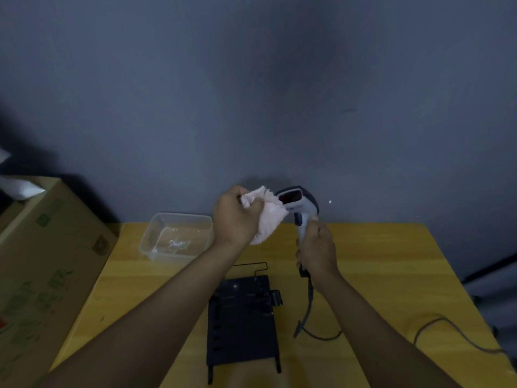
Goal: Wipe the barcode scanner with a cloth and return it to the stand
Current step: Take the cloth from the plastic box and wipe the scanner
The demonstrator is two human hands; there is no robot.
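My right hand point(317, 247) grips the handle of a grey and dark barcode scanner point(300, 204), held upright above the table with its red window facing left. My left hand point(237, 217) is closed on a pale pink cloth point(267, 217), whose free edge touches the scanner head's left side. The scanner's grey cable point(307, 309) hangs from below my right hand and runs off across the table to the right. A black flat stand point(242, 317) with a thin wire frame at its far end lies on the yellow table point(391, 261) below my hands.
A clear plastic tub point(176, 236) with a little water sits at the table's far left. A large cardboard box point(42, 270) stands against the table's left side. A grey wall rises behind.
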